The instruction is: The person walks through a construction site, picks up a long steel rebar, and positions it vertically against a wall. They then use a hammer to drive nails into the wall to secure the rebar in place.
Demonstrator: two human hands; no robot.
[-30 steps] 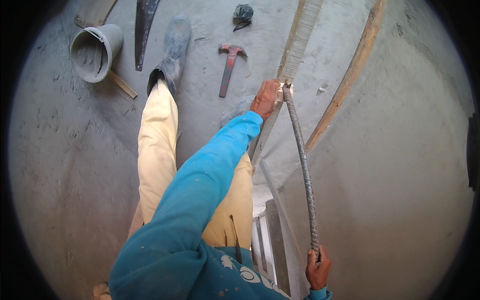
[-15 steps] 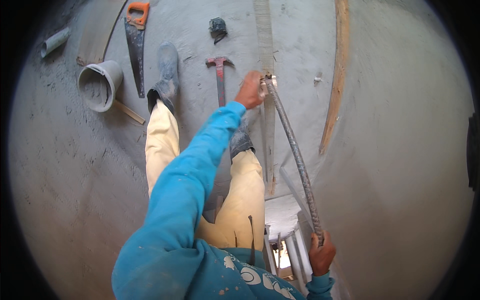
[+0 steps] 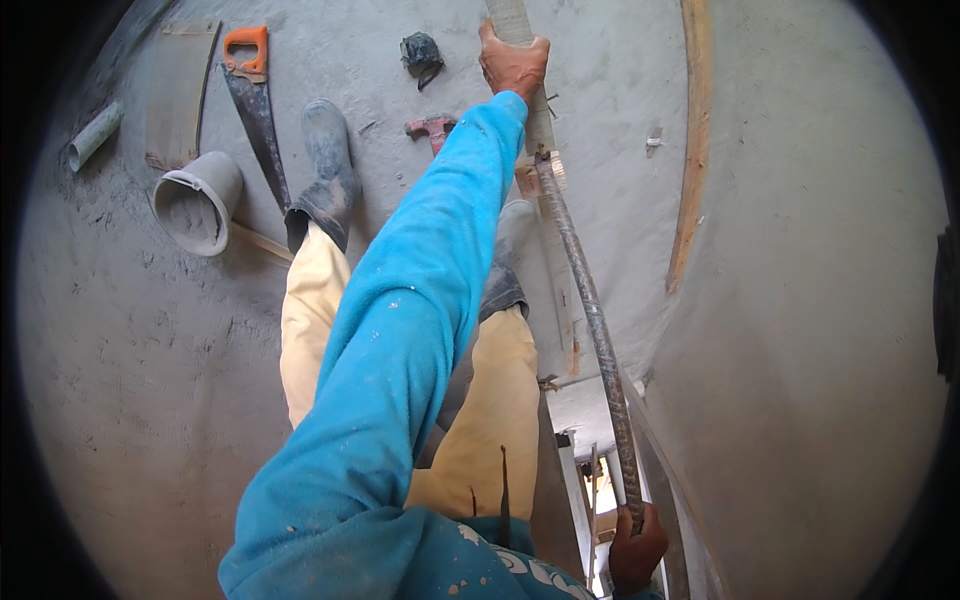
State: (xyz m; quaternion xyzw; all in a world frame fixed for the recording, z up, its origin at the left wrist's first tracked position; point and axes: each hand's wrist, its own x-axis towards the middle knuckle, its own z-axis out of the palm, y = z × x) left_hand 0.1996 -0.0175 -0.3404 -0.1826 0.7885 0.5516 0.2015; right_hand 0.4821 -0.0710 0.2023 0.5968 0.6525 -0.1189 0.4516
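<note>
Right hand: Your right hand (image 3: 638,548) clenches the near end of a long metal bar (image 3: 592,310); the wrist is cut off below.
Opening: Beside that grip, at what looks like the near edge of the floor (image 3: 610,90), a bright opening (image 3: 603,490) shows among boards. Its depth is hard to judge; a lost hold could drop the bar there.
Bar: Gently bent, it runs forward from your right hand to the plank, passing right of your right boot (image 3: 505,285). A sudden slip could swing it into your leg.
Block: The bar's far end meets a small wood block (image 3: 559,172) on the plank; the exact contact cannot be made out. Poor seating there could let it skid sideways.
Hammer: A red claw hammer (image 3: 432,128) lies off the plank's left edge, its handle hidden by your blue sleeve (image 3: 400,270).
Left hand: Your left hand (image 3: 515,65) grasps the plank (image 3: 510,15) across both edges, fingertips out of sight. Should the plank roll, they could be pinched. Its far end leaves the frame.
</note>
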